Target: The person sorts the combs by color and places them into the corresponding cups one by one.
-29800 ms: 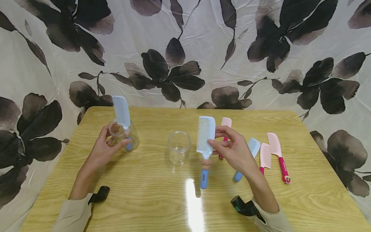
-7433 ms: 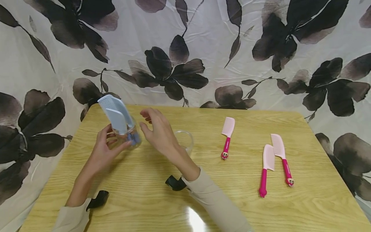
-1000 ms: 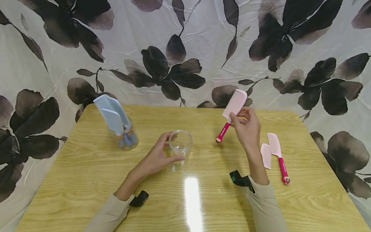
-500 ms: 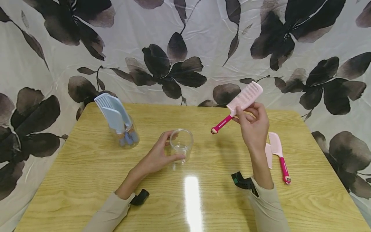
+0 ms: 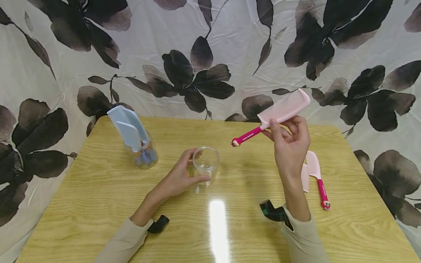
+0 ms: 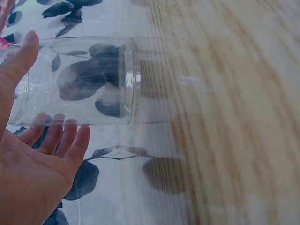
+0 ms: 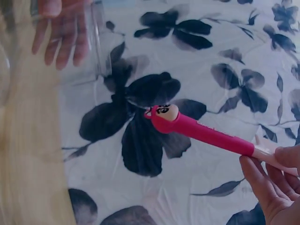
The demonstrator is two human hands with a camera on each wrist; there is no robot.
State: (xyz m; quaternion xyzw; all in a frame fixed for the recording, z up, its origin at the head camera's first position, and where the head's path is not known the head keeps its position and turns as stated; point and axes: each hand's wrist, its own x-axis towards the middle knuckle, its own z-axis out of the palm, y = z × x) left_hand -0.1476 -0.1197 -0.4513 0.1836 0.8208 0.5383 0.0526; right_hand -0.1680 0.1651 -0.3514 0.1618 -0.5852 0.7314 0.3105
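Observation:
My left hand (image 5: 179, 179) holds a clear cup (image 5: 206, 162) that stands upright on the table, thumb and fingers on opposite sides. Nothing lies in that cup, as the left wrist view also shows through its clear wall (image 6: 84, 84). Above the table, right of the cup, my right hand (image 5: 292, 146) pinches a pink comb (image 5: 285, 106) near the base of its toothed part. The comb is tilted, its magenta handle (image 7: 211, 133) with a small character head at the end pointing left and down toward the cup, apart from it.
Another clear cup (image 5: 146, 162) at the left holds several light-blue combs (image 5: 129, 133), handles down. Two more pink combs, one whole (image 5: 313, 164) and one partly hidden (image 5: 305, 179) behind my right forearm, lie on the right. A floral cloth (image 5: 210, 84) hangs behind the wooden table (image 5: 98, 204).
Blue combs have gone into the left cup; my left hand has moved from it to the middle cup. Over the last second the pink comb has risen and turned flatter, handle swinging left.

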